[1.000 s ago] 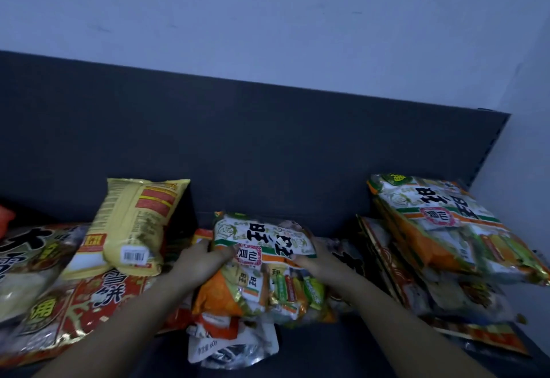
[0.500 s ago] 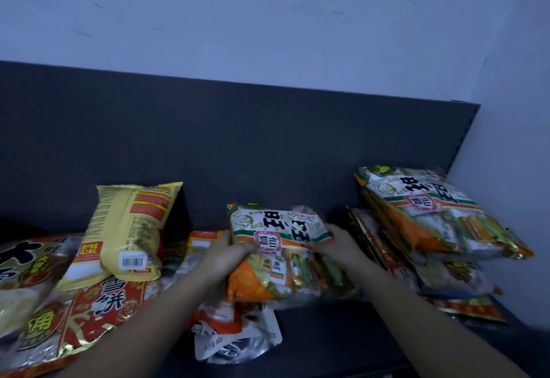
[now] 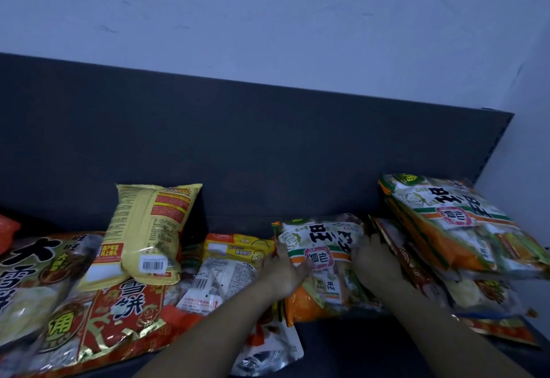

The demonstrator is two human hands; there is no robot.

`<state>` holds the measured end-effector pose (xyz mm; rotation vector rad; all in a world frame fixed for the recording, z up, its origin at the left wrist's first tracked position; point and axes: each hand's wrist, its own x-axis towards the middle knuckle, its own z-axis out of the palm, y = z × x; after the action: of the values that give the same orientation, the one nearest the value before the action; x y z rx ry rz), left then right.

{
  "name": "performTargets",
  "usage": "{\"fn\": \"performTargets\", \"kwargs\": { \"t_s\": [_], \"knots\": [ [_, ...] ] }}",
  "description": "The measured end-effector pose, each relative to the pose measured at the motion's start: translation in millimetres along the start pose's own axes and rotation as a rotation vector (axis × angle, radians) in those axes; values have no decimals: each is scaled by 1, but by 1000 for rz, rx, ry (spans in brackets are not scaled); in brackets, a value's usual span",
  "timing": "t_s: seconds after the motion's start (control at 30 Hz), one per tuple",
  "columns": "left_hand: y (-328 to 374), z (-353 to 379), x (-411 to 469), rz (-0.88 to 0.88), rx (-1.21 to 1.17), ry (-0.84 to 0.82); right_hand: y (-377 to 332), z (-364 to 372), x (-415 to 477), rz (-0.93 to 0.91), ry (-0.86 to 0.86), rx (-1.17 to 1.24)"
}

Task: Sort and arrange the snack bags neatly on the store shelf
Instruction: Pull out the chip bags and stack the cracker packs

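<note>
Orange-and-white cracker bag (image 3: 324, 246) is mid-shelf, tilted, with its orange end toward the camera. It is held from both sides. Left hand (image 3: 282, 273) grips its left edge, thumb over the printed face. Right hand (image 3: 375, 261) is clamped on its right edge, fingers curled round it. Small wrapped packets show through its clear lower part. Can't tell whether it touches the dark grey shelf (image 3: 342, 348).

Relative to the cracker bag:
- Right, just beside: a slumped stack of bags. The top bag (image 3: 446, 222) has the same print, and small packets show inside it too. Red-and-gold bags lie under it, mostly hidden.
- Left, just beside: white bag with yellow top (image 3: 232, 258) lying flat, barcode up.
- Further left: yellow bag (image 3: 151, 228) leaning near upright, barcode side out, its base on a big red-and-gold bag (image 3: 119, 312).
- Far left: large bag with black characters (image 3: 29, 273), cut by the frame edge.
- Nearer the camera, lower left: white pouch (image 3: 268, 351), partly under the left forearm.
- Behind: dark back panel (image 3: 268, 145), with the pale wall (image 3: 268, 20) above it.
</note>
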<state>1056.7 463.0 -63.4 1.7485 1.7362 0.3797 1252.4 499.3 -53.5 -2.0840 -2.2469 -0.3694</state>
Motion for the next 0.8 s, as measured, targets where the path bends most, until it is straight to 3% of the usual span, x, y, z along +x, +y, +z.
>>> {"fn": "performTargets", "kwargs": {
  "t_s": [0.1,0.2,0.4,0.47,0.6,0.7,0.8],
  "knots": [
    [-19,-20,-10,55,43,64,0,-2,3,19,80,-35],
    [-48,-50,-30,138,61,250,-25,-29,0,-34,176,31],
    [-101,-91,-75,69,62,305,-108,-56,-15,-261,185,384],
    [-108,-92,-87,116,41,324,-128,-62,-23,-281,78,582],
    [-114,-97,-110,210,1,467,-164,-71,-42,-307,-320,906],
    [-132,-108,-128,210,10,646,-190,-70,-56,-325,-425,1010],
    [-159,-120,-149,37,-24,814,-215,-69,-64,-312,-460,1080]
  ]
}}
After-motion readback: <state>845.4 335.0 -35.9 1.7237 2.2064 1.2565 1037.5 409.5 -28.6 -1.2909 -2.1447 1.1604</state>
